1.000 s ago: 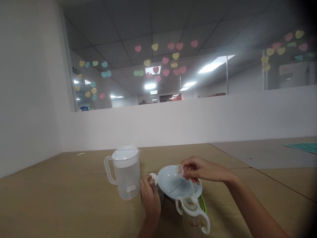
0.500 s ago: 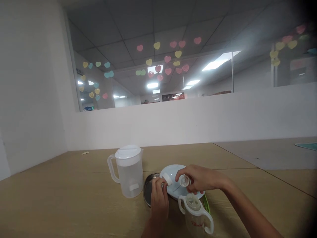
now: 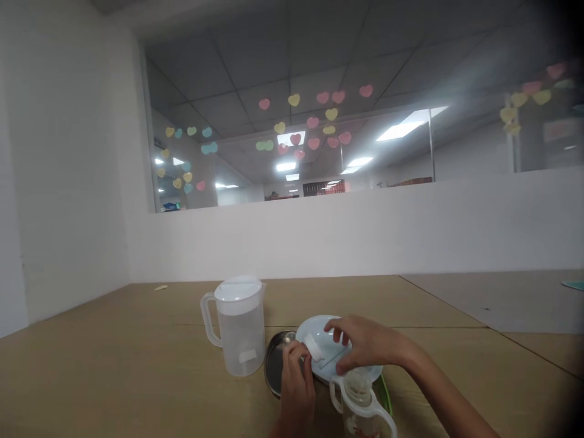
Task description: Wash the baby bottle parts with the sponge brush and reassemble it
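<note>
My left hand (image 3: pixel 297 380) is closed around a white ring-shaped bottle cap (image 3: pixel 313 347), which pokes out past the fingertips above a steel dish. My right hand (image 3: pixel 365 344) is open, fingers curved and apart, just over a two-handled baby bottle (image 3: pixel 362 413). Nothing shows between its fingers. A clear round piece (image 3: pixel 358 387) sits at the bottle's mouth; whether it is on or inside the mouth I cannot tell. The bottle is partly cut off by the bottom of the view. Beneath both hands lies a pale blue plate (image 3: pixel 314 325).
A lidded translucent pitcher (image 3: pixel 241 334) stands left of the round steel dish (image 3: pixel 274 365). Something green (image 3: pixel 384 392) shows beside the bottle. The wooden table (image 3: pixel 137 365) meets a white wall (image 3: pixel 274 237) with a window above.
My right hand has let go of the clear round piece, which is now at the bottle's mouth; its fingers have spread. My left hand keeps the white cap. The view has tilted slightly upward.
</note>
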Action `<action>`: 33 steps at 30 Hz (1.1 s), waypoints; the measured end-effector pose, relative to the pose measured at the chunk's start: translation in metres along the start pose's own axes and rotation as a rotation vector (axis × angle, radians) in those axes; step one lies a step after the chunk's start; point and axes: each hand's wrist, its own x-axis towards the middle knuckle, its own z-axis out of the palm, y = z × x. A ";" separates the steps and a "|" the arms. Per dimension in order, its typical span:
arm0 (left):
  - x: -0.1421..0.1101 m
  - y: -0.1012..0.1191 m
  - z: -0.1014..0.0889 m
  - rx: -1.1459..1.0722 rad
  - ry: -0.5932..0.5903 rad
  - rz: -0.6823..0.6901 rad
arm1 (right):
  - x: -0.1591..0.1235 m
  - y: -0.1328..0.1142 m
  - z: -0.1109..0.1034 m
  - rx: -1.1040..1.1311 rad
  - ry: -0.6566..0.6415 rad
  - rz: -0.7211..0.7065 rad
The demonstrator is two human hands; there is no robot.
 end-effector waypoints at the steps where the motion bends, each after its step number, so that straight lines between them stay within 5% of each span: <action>1: 0.000 0.001 0.000 -0.008 0.000 -0.003 | 0.002 -0.003 0.005 0.028 0.044 -0.046; 10: 0.002 0.008 0.001 -0.092 0.122 0.023 | 0.033 -0.007 0.038 0.104 0.115 -0.390; 15: 0.010 0.020 0.002 -0.129 -0.006 -0.062 | 0.042 0.012 0.033 0.164 0.247 -0.502; 22: 0.011 0.018 -0.002 -0.109 -0.098 0.007 | 0.047 0.024 0.035 0.206 0.363 -0.454; 28: 0.009 0.013 0.000 0.005 -0.153 0.038 | 0.048 0.031 0.036 0.290 0.277 -0.367; 33: 0.009 0.024 -0.004 0.029 -0.113 0.028 | 0.035 0.025 0.021 0.147 0.218 -0.255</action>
